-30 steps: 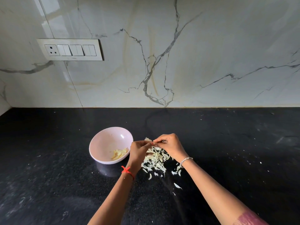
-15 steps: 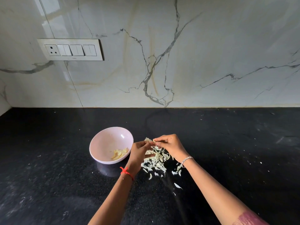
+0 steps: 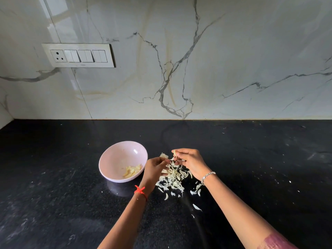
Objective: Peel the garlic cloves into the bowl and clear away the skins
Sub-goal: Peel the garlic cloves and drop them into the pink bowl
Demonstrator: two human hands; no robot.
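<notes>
A pale pink bowl (image 3: 115, 155) stands on the black counter with several peeled garlic cloves (image 3: 132, 170) in its right side. Just right of it lies a heap of garlic skins (image 3: 172, 178). My right hand (image 3: 192, 162) hovers over the heap and pinches a garlic clove (image 3: 174, 152) between thumb and fingertips. My left hand (image 3: 154, 168) sits between bowl and heap, its fingertips pinching a scrap of skin close to the clove. A papery piece of skin (image 3: 163, 155) shows just behind my left fingers.
The black stone counter (image 3: 251, 168) runs to a marble backsplash (image 3: 197, 69). A switch panel (image 3: 79, 55) is set in the wall at upper left. Loose skin flakes (image 3: 196, 207) lie scattered toward me from the heap.
My hands have drawn slightly apart: the left has pulled down and left from the clove, and the right has stayed over the heap with the clove.
</notes>
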